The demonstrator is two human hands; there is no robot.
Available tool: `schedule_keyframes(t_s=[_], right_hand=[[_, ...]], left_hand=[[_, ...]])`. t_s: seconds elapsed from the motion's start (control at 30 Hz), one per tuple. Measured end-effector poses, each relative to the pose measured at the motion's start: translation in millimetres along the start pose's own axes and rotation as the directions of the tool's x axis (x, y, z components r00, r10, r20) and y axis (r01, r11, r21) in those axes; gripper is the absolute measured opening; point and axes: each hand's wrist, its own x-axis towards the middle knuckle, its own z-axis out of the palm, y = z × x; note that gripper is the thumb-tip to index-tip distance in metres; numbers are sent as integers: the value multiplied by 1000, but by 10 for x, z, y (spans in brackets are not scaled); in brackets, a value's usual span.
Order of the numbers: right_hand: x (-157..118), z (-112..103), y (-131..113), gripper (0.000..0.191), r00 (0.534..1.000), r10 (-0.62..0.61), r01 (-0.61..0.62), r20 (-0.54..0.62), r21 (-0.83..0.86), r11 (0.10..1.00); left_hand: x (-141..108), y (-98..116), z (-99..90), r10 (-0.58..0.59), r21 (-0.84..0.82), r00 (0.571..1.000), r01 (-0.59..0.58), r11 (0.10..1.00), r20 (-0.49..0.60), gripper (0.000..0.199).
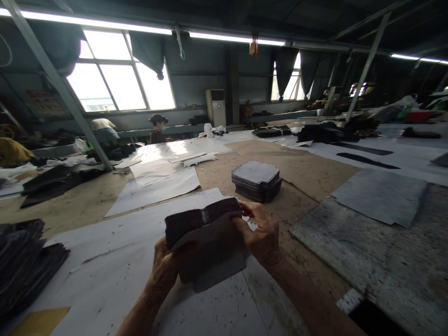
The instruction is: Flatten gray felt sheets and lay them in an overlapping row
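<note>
A tied bundle of dark cut fabric pieces [213, 249] is held above the white paper [115, 261], tilted, with its layered edge facing away from me. A pale narrow band [205, 215] crosses that edge. My left hand [166, 265] is closed around the bundle's left side, its fingers partly hidden beneath. At the upper right corner, my right hand [262, 232] pinches the bundle between thumb and fingers. Something small and red shows by its fingertips, too little to name. Just beyond stands a neat stack of grey-topped fabric pieces [257, 179].
Dark fabric piles [24, 266] lie at the left. A speckled board [371, 252] with a grey sheet [381, 191] on it is at the right. Farther back are dark fabric [325, 133], a slanted post [66, 93] and a co-worker [158, 128] beyond the table.
</note>
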Motion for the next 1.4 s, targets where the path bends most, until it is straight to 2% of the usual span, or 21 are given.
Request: schedule_keyframes(t_s=[0.17, 0.3, 0.57, 0.73, 0.87, 1.0, 1.17, 1.23, 1.4], right_hand=[[15, -40, -39, 22, 994, -84, 83, -77, -10, 996], [36, -55, -65, 21, 990, -135, 136, -47, 20, 991], [29, -42, -24, 25, 998, -63, 62, 7, 45, 997], [41, -60, -23, 27, 998, -54, 52, 32, 69, 996], [53, -66, -28, 27, 998, -43, 38, 43, 107, 994], [53, -56, -19, 28, 999, -19, 12, 46, 139, 990], [62, -60, -14, 28, 998, 6, -18, 66, 175, 984], [70, -68, -17, 28, 997, 2, -17, 80, 183, 983], [68, -69, -18, 26, 996, 16, -31, 85, 182, 983]], left_hand=[[5, -4, -5, 30, -1, 1000, -30, 1000, 10, 27], [6, 5, -17, 14, 9, 1000, -14, 1000, 4, 25], [-1, 25, -18, 5, 23, 1000, -5, 1000, 2, 24], [-13, 55, -5, 52, 70, 999, -51, 996, -7, 25], [-26, 118, 12, 78, 123, 997, -81, 989, 26, 25], [-38, 144, 39, 91, 102, 995, -95, 990, 42, 24], [-76, 151, 87, 108, 82, 994, -107, 991, -13, 21], [-81, 167, 90, 104, 82, 994, -101, 992, -32, 21], [-58, 224, 57, 52, 102, 998, -55, 993, 29, 21]])
